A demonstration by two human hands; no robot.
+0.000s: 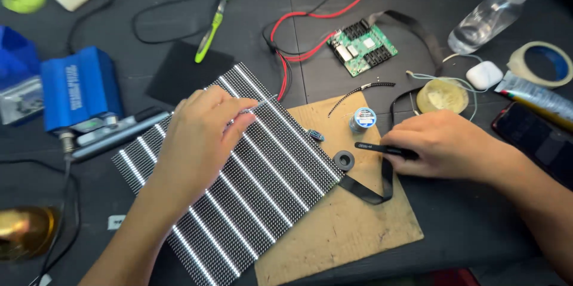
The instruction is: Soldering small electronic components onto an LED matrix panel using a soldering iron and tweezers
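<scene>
A dark LED panel [262,178] with lit white rows lies tilted in the middle, partly over a brown cardboard sheet [352,226]. My left hand [200,134] rests on the panel and pinches a thin metal tool [258,105] whose tip points up and to the right. My right hand [444,145] lies on the cardboard's right edge, closed around black tweezers [382,148] that point left. Between the hands sit a small solder spool [362,119], a black ring [344,160] and a small blue part [316,135].
A green circuit board [363,47] with red and black wires [298,35] and a black ribbon cable [382,184] lies behind. A blue box [77,86] sits left. A spray bottle [492,14], tape roll [540,64], white case [483,74], tube and phone [537,140] are right.
</scene>
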